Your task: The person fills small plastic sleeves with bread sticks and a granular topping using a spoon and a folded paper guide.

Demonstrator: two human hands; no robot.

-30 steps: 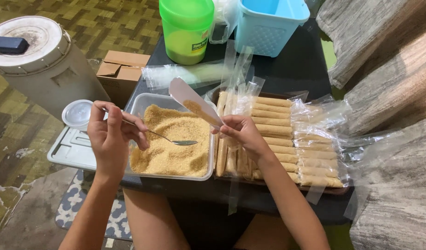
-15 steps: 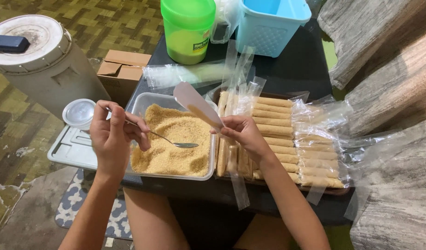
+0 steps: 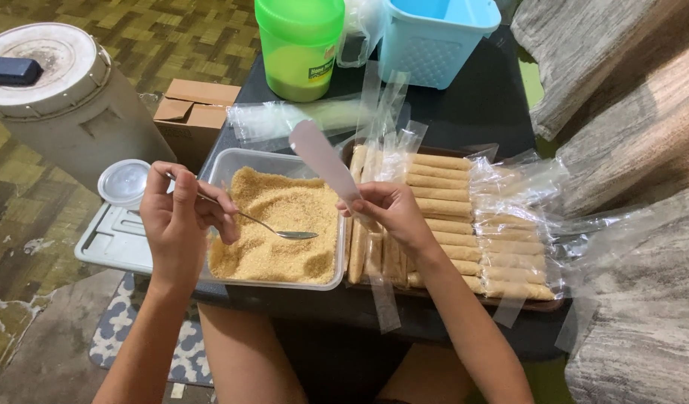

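My left hand grips a metal spoon whose bowl hovers just over the brown sugar in a clear plastic tub. In my right hand I hold a long narrow clear plastic sleeve, tilted up and away to the left above the tub. Right of the tub lies a dark tray stacked with rolled pale pastry sticks, several in clear wrappers.
A green lidded jar and a light blue basket stand at the back of the dark table. Loose clear sleeves lie behind the tub. Left, on the floor, are a grey drum, a cardboard box, a round lid.
My right hand has lowered the plastic sleeve slightly and shifted it toward the tub. The spoon has stayed over the sugar.
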